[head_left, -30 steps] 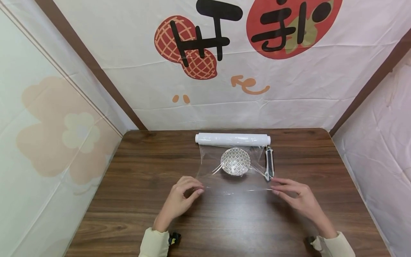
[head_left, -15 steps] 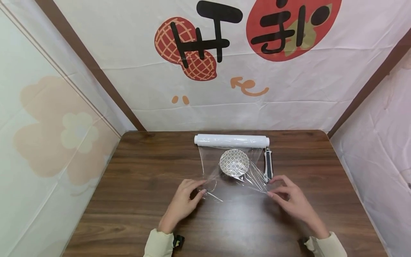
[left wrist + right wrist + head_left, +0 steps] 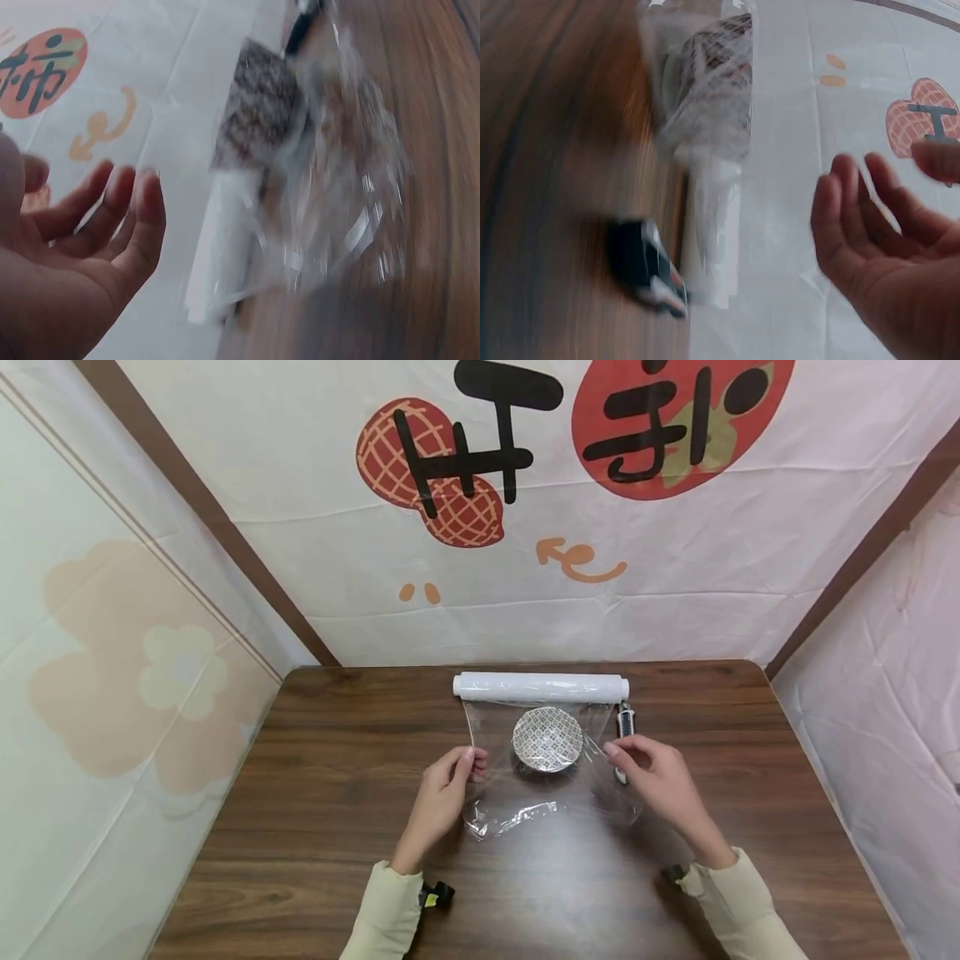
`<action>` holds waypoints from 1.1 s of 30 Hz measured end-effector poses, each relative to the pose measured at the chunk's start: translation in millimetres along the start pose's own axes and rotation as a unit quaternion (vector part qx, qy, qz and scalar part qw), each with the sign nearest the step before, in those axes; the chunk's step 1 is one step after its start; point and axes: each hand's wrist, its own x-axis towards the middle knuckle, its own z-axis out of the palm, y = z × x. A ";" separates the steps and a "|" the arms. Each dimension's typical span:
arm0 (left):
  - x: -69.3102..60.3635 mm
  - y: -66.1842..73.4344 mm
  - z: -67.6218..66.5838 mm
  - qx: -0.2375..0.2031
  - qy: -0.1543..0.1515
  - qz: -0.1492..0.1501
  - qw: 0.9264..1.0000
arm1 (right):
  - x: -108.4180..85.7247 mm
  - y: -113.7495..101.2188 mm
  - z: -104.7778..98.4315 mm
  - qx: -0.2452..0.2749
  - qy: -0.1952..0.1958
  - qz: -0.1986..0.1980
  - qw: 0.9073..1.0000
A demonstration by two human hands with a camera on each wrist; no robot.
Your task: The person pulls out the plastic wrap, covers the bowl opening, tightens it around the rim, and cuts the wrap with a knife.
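Your left hand (image 3: 444,787): thumb and index finger close together at the film's (image 3: 536,811) left edge. Your right hand (image 3: 662,779): same pose, right edge, by the cutter (image 3: 626,720). Can't tell if either pinches film. Film runs from the roll (image 3: 540,686) over the patterned bowl (image 3: 546,737); near end loose, crinkled, on the table (image 3: 337,777).

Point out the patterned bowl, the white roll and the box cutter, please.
Patterned bowl (image 3: 547,739): head view, middle of its patterned surface.
White roll (image 3: 540,687): head view, middle of its length.
Box cutter (image 3: 626,722): head view, far part of its handle.
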 end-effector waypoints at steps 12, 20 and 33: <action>44.4 -12.9 49.9 -0.055 0.038 -0.060 0.996 | 49.9 15.6 45.6 0.063 -0.012 0.109 0.992; 56.5 -22.7 66.9 -0.095 0.071 -0.120 0.986 | 61.6 20.3 62.1 0.153 -0.011 0.182 0.971; 60.6 -32.1 77.9 -0.064 0.058 -0.157 0.984 | 72.4 26.7 75.4 0.158 -0.039 0.223 0.961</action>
